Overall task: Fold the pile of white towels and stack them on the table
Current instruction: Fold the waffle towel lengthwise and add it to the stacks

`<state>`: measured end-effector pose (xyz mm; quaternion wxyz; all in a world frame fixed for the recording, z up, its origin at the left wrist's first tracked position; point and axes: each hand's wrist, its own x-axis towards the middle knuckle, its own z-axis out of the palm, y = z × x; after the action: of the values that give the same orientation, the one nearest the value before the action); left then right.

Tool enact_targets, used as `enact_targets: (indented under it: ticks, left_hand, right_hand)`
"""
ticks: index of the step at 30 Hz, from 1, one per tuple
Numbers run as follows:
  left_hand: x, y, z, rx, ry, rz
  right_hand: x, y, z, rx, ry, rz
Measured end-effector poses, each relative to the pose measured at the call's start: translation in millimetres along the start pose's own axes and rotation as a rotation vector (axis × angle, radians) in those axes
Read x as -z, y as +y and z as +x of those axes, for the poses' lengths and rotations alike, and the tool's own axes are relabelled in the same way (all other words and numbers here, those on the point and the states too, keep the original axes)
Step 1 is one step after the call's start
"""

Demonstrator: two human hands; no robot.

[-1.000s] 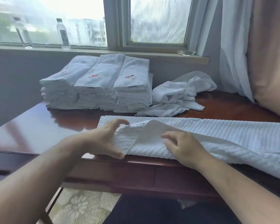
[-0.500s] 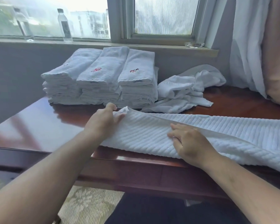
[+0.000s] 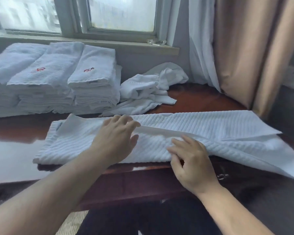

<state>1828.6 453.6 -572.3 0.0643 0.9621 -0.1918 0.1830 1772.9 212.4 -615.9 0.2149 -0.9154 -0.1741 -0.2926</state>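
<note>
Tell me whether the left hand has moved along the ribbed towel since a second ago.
Yes. The left hand has slid rightward along the ribbed towel, away from its left end and toward the right hand, judged against the folded stacks.

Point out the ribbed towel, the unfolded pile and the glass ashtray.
ribbed towel (image 3: 202,124), head view, flat far layer.
unfolded pile (image 3: 143,89), head view, middle of the crumpled heap.
glass ashtray (image 3: 156,42), head view, its rim on the windowsill.
</note>
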Motion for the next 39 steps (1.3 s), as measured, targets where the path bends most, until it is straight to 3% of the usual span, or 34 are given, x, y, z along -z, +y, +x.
enact_targets:
  ticks: [7, 10, 12, 14, 16, 19, 26, 35, 39]
  left_hand:
    - [-30, 122, 62, -0.280, -0.140, -0.140]
    - [-38, 160, 76, -0.367, -0.144, -0.171]
    - [-42, 172, 82, -0.382, -0.164, -0.231]
    - [-46, 176, 85, -0.366, -0.203, -0.303]
    - [-49, 176, 89, -0.362, -0.225, -0.329]
    - [-49, 172, 97, -0.340, -0.217, -0.365]
    - [-42, 169, 124, -0.219, -0.035, -0.361]
    - [-55, 141, 183, 0.002, -0.046, -0.177]
    - [-77, 126, 201, 0.009, -0.102, -0.149]
  right_hand:
    - [56, 85, -59, -0.275, 0.390, -0.131]
    - [73, 111, -77, -0.851, 0.479, 0.120]
    - [80, 129, -82, -1.302, 0.577, 0.510]
    - [86, 142, -80, -1.541, 0.613, 0.966]
    - [92, 152, -75, -1.524, 0.694, 1.081]
    - [106, 163, -57, -1.397, 0.783, 0.805]
    - [138, 195, 33, -1.279, 0.765, 0.560]
    - [118, 250, 128, -1.158, 0.321, 0.063]
    - [90, 271, 139, -1.174, 0.192, 0.001]
